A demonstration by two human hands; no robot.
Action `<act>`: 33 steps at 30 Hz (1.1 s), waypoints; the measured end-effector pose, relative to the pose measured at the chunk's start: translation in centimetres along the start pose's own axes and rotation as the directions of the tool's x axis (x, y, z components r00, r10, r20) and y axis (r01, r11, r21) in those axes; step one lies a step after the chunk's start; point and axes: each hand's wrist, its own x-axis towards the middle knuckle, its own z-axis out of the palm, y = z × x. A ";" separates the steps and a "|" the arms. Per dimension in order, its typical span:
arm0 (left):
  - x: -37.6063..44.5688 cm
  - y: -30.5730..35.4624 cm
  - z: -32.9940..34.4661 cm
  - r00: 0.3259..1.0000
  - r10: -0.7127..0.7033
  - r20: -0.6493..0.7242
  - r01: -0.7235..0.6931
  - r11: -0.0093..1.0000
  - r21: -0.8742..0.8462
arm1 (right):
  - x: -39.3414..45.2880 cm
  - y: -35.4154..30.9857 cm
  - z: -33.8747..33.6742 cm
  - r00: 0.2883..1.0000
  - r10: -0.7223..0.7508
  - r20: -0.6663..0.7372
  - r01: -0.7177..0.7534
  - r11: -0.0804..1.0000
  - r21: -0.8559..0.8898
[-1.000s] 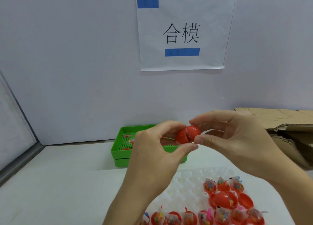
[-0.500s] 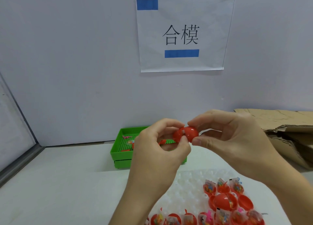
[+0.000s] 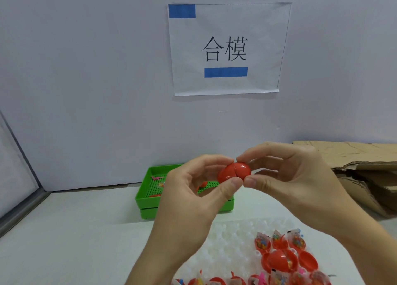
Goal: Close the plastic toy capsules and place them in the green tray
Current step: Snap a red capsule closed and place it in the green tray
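Both hands hold one red plastic capsule (image 3: 234,173) in the air in front of the green tray (image 3: 148,201). Its two halves meet along a visible seam. My left hand (image 3: 193,201) pinches the left half between thumb and fingers. My right hand (image 3: 290,183) pinches the right half the same way. The tray stands at the back of the table by the wall, with a few small coloured toy pieces (image 3: 159,182) on its perforated floor. Several open red capsules (image 3: 281,259) with bagged toys inside sit in a white holder (image 3: 232,246) at the near right.
Flattened brown cardboard (image 3: 363,173) lies at the right against the wall. A paper sign (image 3: 227,48) with blue tape hangs on the wall above. A metal-framed panel (image 3: 19,201) closes off the left side.
The gap between the capsule's halves has closed into a seam. Both thumbs have drawn together under it, and the capsule sits slightly lower and more centred between the hands.
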 end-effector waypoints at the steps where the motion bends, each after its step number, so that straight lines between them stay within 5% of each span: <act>1: 0.0 0.0 0.0 1.000 -0.013 0.009 0.013 1.000 -0.009 | 0.0 -0.1 0.0 1.000 0.002 0.009 -0.002 1.000 0.013; 33: 0.0 0.8 0.2 0.999 0.026 -0.023 -0.029 0.994 -0.104 | 0.1 -0.3 0.7 0.994 -0.065 -0.086 0.068 0.997 0.034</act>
